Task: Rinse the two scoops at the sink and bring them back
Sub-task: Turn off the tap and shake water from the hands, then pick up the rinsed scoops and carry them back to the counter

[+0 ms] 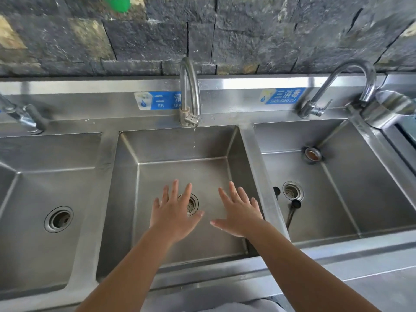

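My left hand (173,212) and my right hand (240,212) hover side by side, palms down, over the steel middle basin (180,147). Both have spread fingers and hold nothing. My left fingers partly cover the basin's drain (193,205). The middle faucet (189,86) lets a thin trickle of drops fall into the basin beyond my hands. In the right basin (337,176), beside its drain (292,191), lie two small dark things: one with a round head and long handle (295,204), which looks like a scoop, and a smaller dark piece (276,190).
A left basin (45,165) with an open drain adjoins the middle one. A curved faucet (351,70) stands behind the right basin, and a steel pot (387,106) sits at the far right. A brass fitting (313,154) is on the right basin's back slope. A dark stone wall rises behind.
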`<control>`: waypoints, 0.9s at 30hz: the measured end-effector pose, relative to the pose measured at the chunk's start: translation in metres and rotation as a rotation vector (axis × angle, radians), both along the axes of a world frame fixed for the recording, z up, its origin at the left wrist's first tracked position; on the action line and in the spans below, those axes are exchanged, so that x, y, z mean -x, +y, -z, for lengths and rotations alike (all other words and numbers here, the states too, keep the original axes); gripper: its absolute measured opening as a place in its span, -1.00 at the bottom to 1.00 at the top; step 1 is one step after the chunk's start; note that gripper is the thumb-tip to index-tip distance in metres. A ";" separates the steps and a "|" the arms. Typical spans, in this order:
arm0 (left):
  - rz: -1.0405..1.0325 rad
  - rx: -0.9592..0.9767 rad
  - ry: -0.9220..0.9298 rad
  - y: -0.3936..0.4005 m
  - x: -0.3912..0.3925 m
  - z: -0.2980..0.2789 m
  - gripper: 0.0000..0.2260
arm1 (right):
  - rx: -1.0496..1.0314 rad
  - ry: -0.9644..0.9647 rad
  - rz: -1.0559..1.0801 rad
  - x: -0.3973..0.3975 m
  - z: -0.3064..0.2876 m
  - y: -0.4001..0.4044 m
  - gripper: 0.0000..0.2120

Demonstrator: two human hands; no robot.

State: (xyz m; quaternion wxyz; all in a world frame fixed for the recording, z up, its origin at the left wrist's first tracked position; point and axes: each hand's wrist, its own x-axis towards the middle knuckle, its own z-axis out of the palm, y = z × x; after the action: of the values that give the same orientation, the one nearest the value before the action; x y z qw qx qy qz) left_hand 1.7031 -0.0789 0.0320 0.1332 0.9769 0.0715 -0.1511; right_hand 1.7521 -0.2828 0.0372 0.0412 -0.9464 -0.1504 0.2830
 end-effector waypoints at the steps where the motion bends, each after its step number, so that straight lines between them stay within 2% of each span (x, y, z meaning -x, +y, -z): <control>1: 0.012 0.003 -0.001 -0.005 -0.002 0.000 -0.20 | -0.002 0.005 0.019 0.001 -0.001 -0.007 -0.01; 8: 0.147 -0.024 0.011 -0.071 -0.026 -0.002 -0.20 | -0.005 0.043 0.166 -0.008 -0.004 -0.078 0.04; 18: 0.251 0.075 0.079 -0.235 -0.088 0.005 -0.21 | -0.013 0.095 0.291 -0.049 0.020 -0.229 -0.01; 23: 0.254 0.268 0.169 -0.306 -0.115 0.024 -0.27 | -0.024 0.146 0.351 -0.072 0.047 -0.288 -0.05; 27: 0.208 0.354 0.267 -0.352 -0.134 0.053 -0.32 | -0.041 0.239 0.495 -0.090 0.082 -0.316 -0.09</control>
State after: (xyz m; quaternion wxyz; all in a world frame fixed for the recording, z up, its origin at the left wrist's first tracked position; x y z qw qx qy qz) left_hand 1.8375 -0.4304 -0.0213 0.2755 0.9118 -0.0404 -0.3018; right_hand 1.8419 -0.5987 -0.0445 0.1455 -0.9132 0.0857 0.3710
